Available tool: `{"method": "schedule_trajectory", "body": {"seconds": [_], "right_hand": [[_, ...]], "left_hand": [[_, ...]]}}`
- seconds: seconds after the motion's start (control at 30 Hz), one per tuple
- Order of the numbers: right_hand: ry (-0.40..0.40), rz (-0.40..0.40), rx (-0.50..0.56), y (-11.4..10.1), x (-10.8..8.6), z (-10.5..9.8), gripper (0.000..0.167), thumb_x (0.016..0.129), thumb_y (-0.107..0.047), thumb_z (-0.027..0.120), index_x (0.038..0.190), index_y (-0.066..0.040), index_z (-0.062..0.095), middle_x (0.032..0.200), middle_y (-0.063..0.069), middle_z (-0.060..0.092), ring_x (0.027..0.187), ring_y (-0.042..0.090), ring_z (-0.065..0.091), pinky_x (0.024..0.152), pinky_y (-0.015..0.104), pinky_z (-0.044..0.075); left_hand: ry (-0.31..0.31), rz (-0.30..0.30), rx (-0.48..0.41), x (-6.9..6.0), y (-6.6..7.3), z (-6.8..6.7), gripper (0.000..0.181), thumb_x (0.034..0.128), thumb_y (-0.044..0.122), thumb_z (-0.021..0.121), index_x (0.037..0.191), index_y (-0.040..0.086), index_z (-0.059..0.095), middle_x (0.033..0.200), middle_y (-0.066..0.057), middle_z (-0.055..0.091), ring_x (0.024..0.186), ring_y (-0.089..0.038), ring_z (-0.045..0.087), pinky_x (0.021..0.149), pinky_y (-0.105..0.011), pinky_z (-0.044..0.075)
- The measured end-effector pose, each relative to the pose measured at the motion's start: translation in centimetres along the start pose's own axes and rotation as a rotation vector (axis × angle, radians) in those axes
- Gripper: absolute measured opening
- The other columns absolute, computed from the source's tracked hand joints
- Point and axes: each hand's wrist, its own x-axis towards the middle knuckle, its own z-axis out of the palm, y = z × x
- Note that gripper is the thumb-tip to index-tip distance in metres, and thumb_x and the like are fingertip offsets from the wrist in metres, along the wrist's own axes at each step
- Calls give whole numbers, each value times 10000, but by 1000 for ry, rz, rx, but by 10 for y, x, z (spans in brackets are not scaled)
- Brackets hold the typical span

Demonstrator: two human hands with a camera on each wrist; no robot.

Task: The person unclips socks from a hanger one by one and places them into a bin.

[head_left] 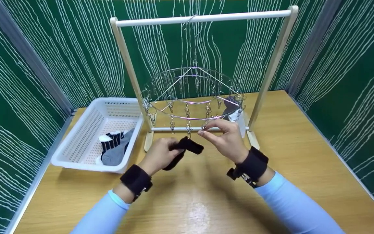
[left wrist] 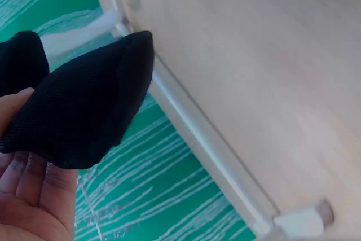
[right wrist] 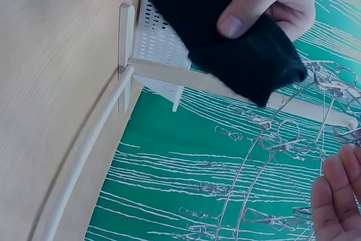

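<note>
My left hand (head_left: 161, 154) pinches a black sock (head_left: 192, 145) between thumb and fingers, below the near rim of a round metal clip hanger (head_left: 190, 117). In the right wrist view the thumb lies flat across the sock (right wrist: 225, 32). The left wrist view shows the sock's wide end (left wrist: 96, 94) pointing away from the fingers. My right hand (head_left: 229, 139) is at the hanger's near rim, thumb and forefinger pinching a small metal clip (head_left: 203, 126). The right fingertips (right wrist: 335, 179) show in the right wrist view; the thumb is hidden there.
A wooden stand (head_left: 203, 18) with a white top bar carries the hanger. On the left, a white plastic basket (head_left: 76, 136) holds several grey, black and white socks (head_left: 114, 151). A grey and white piece (head_left: 231, 109) shows behind the hanger's right side. Green walls surround the table (head_left: 304, 146).
</note>
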Motion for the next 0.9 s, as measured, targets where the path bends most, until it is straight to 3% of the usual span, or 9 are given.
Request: {"method": "schedule_trajectory", "body": {"seconds": [0.1, 0.27, 0.4, 0.53, 0.6, 0.77, 0.9], "right_hand": [[11, 37, -5, -1, 0, -2, 134, 821, 51, 900, 861, 10, 779, 874, 132, 790, 870, 114, 718, 855, 174, 554], [18, 49, 21, -1, 2, -5, 133, 823, 66, 893, 856, 21, 772, 853, 138, 778, 820, 78, 685, 772, 190, 557], [23, 71, 39, -3, 4, -7, 128, 828, 77, 884, 868, 34, 770, 877, 159, 786, 832, 46, 686, 769, 189, 565], [24, 119, 14, -5, 4, -10, 120, 839, 54, 887, 871, 33, 773, 900, 156, 797, 844, 51, 688, 797, 184, 550], [21, 138, 4, -6, 3, -11, 114, 845, 39, 889, 876, 29, 779, 907, 148, 802, 849, 57, 692, 809, 188, 555], [11, 175, 0, -7, 1, -13, 103, 863, 19, 885, 905, 19, 791, 924, 120, 804, 851, 76, 705, 801, 188, 586], [2, 185, -21, -8, -1, -13, 103, 870, -7, 890, 907, -6, 794, 931, 87, 802, 880, 81, 707, 836, 187, 585]], "left_hand": [[9, -8, 19, -3, -2, -9, 54, 937, 68, 812, 926, 17, 797, 903, -117, 816, 841, -277, 759, 832, -475, 631], [0, -79, 61, -5, -8, -29, 40, 927, 65, 824, 939, 31, 806, 914, -113, 817, 830, -266, 758, 850, -469, 641], [-10, -126, 96, -4, -13, -55, 75, 931, 72, 821, 1001, 45, 824, 969, -120, 825, 866, -273, 763, 878, -469, 643], [-28, -208, 87, -5, -20, -86, 93, 963, 76, 782, 1041, 46, 822, 989, -136, 816, 845, -258, 743, 816, -438, 642], [-22, -219, 106, -5, -26, -102, 95, 976, 79, 763, 1039, 35, 819, 988, -150, 811, 843, -267, 735, 814, -446, 629], [45, -237, 175, -5, -43, -133, 129, 986, 90, 751, 1044, -2, 818, 1002, -184, 810, 893, -308, 727, 881, -488, 604], [101, -258, 217, -4, -60, -150, 154, 981, 86, 740, 1032, -40, 812, 953, -203, 799, 849, -307, 724, 839, -459, 599]]}}
